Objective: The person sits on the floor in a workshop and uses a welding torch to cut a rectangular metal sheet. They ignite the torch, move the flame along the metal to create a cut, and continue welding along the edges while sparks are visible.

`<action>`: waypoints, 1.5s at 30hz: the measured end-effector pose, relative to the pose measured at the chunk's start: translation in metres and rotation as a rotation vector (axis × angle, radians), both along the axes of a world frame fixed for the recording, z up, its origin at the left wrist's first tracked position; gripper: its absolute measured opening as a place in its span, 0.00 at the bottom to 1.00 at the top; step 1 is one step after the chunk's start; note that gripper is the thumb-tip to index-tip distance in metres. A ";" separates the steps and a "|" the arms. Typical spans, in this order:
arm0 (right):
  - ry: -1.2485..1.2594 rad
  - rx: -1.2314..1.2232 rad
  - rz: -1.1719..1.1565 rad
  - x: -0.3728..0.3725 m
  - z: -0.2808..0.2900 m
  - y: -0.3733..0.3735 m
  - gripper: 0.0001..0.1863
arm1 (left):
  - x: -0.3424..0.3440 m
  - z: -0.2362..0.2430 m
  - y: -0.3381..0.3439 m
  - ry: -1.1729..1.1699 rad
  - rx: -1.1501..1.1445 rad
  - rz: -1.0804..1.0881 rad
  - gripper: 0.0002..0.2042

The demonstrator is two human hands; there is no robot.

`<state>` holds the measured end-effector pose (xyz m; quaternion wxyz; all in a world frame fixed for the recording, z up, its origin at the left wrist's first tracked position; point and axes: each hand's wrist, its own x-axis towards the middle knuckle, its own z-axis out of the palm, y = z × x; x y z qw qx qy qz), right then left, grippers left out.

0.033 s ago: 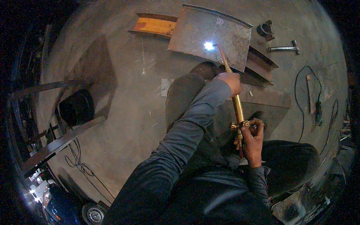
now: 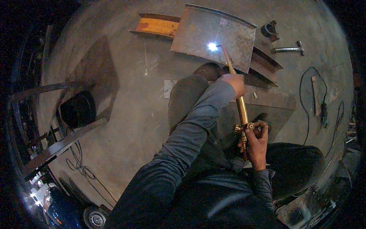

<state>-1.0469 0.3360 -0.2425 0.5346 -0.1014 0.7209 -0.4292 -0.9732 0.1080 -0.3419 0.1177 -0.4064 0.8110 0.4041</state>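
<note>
My left hand (image 2: 234,84) is closed around the front of a brass gas torch (image 2: 242,110). At the torch's rear, my right hand (image 2: 257,143) wraps the handle, with thumb and fingers at a small valve knob (image 2: 250,126). The copper-coloured tip reaches the near part of a grey steel plate (image 2: 236,36), where a bright white-blue glow (image 2: 212,46) hides the spot beneath. A raised flange runs along the plate's far edge. The plate rests across a yellow steel beam (image 2: 159,26) at its left and a rusty beam (image 2: 267,65) at its right.
Right of the plate lie a hammer (image 2: 288,50) and a dark round metal piece (image 2: 270,31). A black cable (image 2: 301,87) loops at far right. On the left are a black bucket (image 2: 78,109), a metal frame (image 2: 65,147) and a car (image 2: 63,208).
</note>
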 end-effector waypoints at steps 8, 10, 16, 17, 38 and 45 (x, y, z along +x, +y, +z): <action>0.042 -0.080 0.025 0.004 -0.005 -0.008 0.16 | -0.001 -0.002 -0.007 0.040 -0.047 0.036 0.18; 0.031 -0.076 0.019 0.004 -0.007 -0.007 0.16 | 0.000 -0.008 -0.008 0.026 -0.041 0.017 0.18; 0.008 -0.084 -0.005 0.002 -0.015 -0.002 0.17 | -0.002 -0.003 -0.007 -0.008 -0.030 0.028 0.16; 0.004 -0.073 -0.003 0.002 -0.012 -0.003 0.17 | -0.002 -0.003 -0.006 -0.015 -0.023 0.025 0.16; -0.002 -0.056 0.005 0.007 0.000 -0.008 0.18 | 0.000 -0.020 -0.004 0.008 -0.099 -0.029 0.17; -0.009 -0.033 0.001 0.010 0.001 -0.007 0.18 | 0.008 0.004 -0.001 0.017 -0.020 0.057 0.17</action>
